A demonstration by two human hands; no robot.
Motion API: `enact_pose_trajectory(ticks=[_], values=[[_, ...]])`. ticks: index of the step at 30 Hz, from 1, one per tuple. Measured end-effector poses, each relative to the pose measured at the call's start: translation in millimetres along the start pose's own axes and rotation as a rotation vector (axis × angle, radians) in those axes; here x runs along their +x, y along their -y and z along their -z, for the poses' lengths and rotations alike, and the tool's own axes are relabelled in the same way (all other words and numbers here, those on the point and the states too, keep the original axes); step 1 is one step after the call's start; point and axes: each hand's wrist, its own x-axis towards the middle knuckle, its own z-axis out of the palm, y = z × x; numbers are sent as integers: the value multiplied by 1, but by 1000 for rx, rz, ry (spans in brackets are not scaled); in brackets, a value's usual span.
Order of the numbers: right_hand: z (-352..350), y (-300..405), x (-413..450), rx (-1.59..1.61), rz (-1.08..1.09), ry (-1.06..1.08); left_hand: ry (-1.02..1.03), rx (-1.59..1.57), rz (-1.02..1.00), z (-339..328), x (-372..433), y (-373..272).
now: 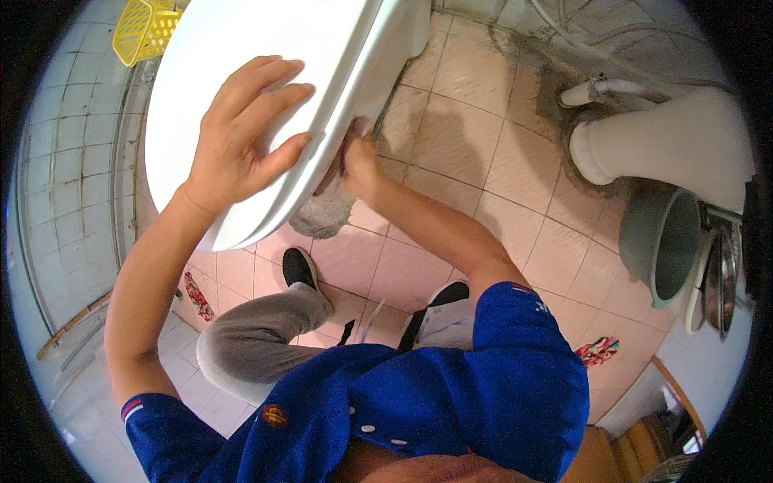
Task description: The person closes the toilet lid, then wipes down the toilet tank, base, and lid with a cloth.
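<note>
A white toilet with its lid down fills the upper middle of the view. My left hand lies on the lid, palm down and fingers spread, near the edge of the seat. Below that rim, my right hand reaches in at the side of the toilet's base. Its fingers are mostly hidden, so I cannot tell whether they grip anything. Beside it is a dark brown surface, partly shaded by the bowl. A rough grey patch of what looks like cement shows on the floor under the toilet's front.
Pink floor tiles surround the toilet. On the right are a white ceramic pedestal, a drain pipe, a grey-green bucket and metal basins. A yellow plastic basket stands by the tiled wall.
</note>
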Motion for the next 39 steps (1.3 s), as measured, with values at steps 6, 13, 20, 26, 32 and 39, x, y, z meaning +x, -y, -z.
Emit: enact_pose_trajectory(ticks=[6,13,20,26,32,39], values=[[8,49,1,-34,197,-72,-85,63,-9,4,-15,-6],[48,66,21,-194,187,-114,-197,-125,448,22,-106,-41],[28,-36,11,-468,212,-65,-229,-321,727,19,-131,-32],[14,52,23,-120,483,-87,-275,-479,717,24,-135,-31],[13,76,63,-200,920,-34,-303,-548,647,15,-136,-24],[31,-48,14,-360,317,-10,-400,-594,681,16,-145,-20]])
